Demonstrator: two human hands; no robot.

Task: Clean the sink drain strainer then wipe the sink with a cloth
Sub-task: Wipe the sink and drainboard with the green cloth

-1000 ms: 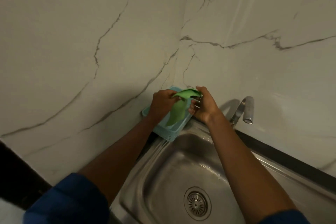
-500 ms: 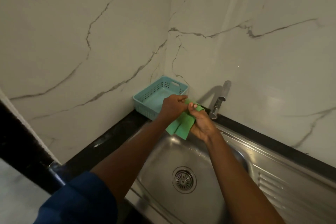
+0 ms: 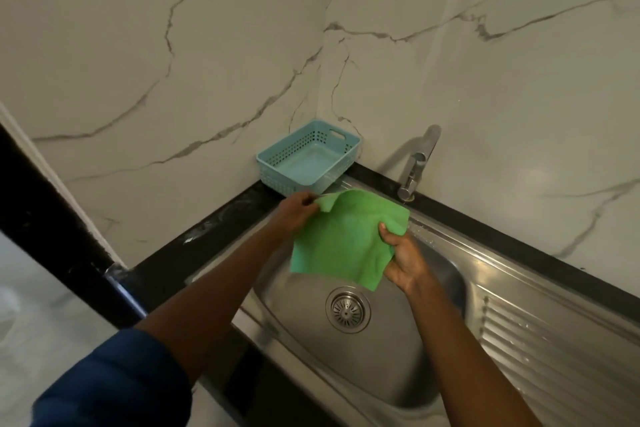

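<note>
A green cloth (image 3: 343, 239) hangs spread out flat above the steel sink basin (image 3: 311, 350). My left hand (image 3: 294, 213) pinches its upper left corner. My right hand (image 3: 403, 258) grips its right edge, thumb on top. Below the cloth, the round metal drain strainer (image 3: 347, 309) sits in the drain at the bottom of the basin, uncovered. Both forearms reach in from the bottom of the view, over the sink's front rim.
An empty light-blue plastic basket (image 3: 308, 158) stands in the corner on the black counter (image 3: 207, 229). A chrome tap (image 3: 417, 163) rises behind the basin. A ribbed steel drainboard (image 3: 540, 333) lies to the right. Marble walls close off the back and left.
The cloth came out of the basket, moved over the basin, and went from bunched between both hands to spread open. My view has tilted down over the sink.
</note>
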